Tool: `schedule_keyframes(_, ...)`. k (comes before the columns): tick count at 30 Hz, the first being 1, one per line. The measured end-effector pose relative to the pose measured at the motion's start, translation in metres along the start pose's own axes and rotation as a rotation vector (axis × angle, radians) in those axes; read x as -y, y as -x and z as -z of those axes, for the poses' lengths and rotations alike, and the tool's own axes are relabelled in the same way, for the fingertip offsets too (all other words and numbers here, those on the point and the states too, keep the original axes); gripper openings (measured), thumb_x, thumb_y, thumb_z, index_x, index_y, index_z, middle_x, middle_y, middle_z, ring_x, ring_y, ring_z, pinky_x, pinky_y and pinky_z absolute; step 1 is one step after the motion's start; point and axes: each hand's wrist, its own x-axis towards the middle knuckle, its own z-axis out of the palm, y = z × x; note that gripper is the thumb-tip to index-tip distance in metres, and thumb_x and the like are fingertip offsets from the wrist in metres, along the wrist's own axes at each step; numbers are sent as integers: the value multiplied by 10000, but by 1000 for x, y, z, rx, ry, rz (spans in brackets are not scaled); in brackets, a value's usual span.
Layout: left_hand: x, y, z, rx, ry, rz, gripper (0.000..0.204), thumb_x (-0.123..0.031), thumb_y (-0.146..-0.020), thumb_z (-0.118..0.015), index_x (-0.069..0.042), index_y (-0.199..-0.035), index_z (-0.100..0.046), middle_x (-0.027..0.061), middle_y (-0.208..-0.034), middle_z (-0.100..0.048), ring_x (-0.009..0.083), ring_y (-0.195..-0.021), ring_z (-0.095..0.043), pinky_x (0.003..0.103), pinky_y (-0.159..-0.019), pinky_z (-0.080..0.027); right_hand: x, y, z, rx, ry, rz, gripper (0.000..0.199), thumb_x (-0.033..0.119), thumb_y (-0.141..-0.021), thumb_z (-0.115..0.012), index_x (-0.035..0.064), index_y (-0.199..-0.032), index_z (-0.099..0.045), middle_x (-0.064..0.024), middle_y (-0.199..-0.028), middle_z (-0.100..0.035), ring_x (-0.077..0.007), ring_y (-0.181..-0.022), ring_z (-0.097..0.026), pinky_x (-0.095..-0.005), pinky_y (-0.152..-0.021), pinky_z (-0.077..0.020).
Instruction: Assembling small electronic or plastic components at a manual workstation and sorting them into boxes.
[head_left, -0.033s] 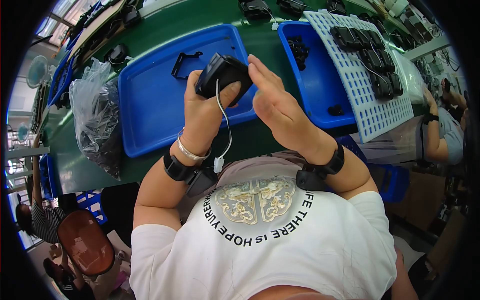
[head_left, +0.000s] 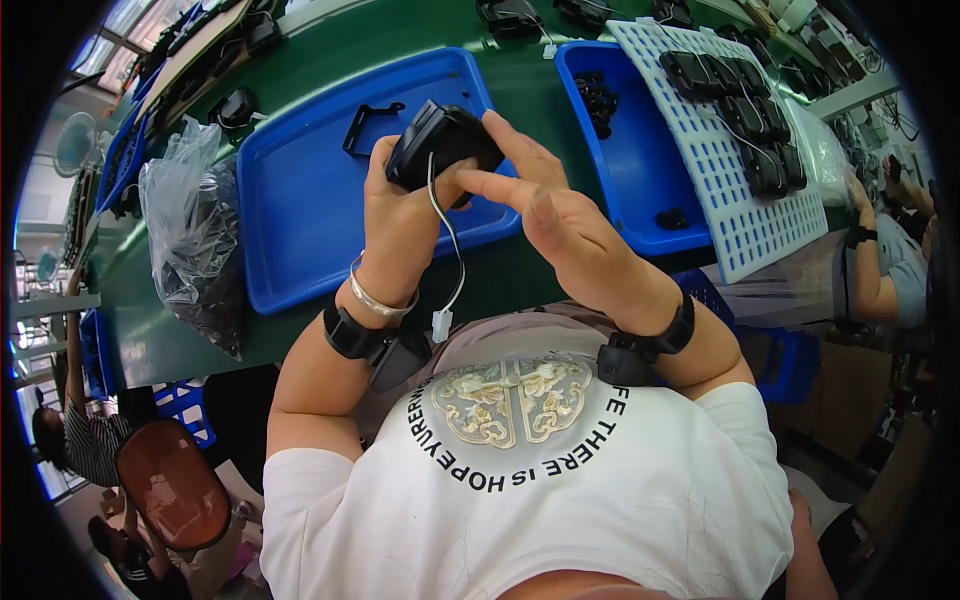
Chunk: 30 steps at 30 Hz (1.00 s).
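Note:
My left hand point(head_left: 397, 205) is closed around a black plastic box-shaped device point(head_left: 462, 138), held tilted above the blue tray point(head_left: 345, 270). A white cable point(head_left: 452, 230) runs down from the device and ends in a white connector point(head_left: 442, 325) that hangs free. To the right, my right hand point(head_left: 570, 215) has its fingers apart. One of its fingers lies along the device's right edge, while another reaches across to its lower face beside my left thumb. Beyond my left hand, a thin black bracket point(head_left: 370, 128) lies in the tray.
A clear plastic bag of dark parts point(head_left: 195, 235) stands left of the tray. On the right, a blue bin point(head_left: 640, 205) holds small black parts. A white perforated board point(head_left: 735, 235) rests on its edge, bearing several black devices point(head_left: 750, 120). Co-workers sit on both sides.
A finger of my right hand has come left and down to the device's lower face. The device and my left hand have shifted slightly left.

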Motion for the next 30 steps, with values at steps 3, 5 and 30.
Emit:
schedule_keyframes(3, -1, 4, 2, 15, -22, -3, 377, -45, -731, -735, -24, -981, -453, 67, -852, -591, 112, -699, -589, 230, -550, -503, 12, 11, -3, 99, -112, 126, 705, 537, -941, -246, -44, -1312, -393, -174, -1433, -273, -245, -1337, -224, -349, -1084, -149)
schedule_keyframes(5, -10, 11, -1, 53, -56, 67, 397, -60, -730, -740, -29, -986, -438, 63, -838, -583, 105, -688, -581, 227, -538, -495, 1, 10, 11, -28, -265, -51, 703, 528, -943, -256, -52, -1327, -360, -173, -1438, -259, -242, -1339, -220, -343, -1087, -148)
schedule_keyframes(30, -8, 67, 12, -161, -348, -249, 475, -68, -702, -763, -38, -1022, -414, 61, -840, -543, 129, -709, -553, 252, -634, -466, 29, 19, -2, 175, -468, -38, 642, 453, -967, -279, -72, -1333, -328, -157, -1396, -348, -226, -1306, -283, -358, -1075, -177)
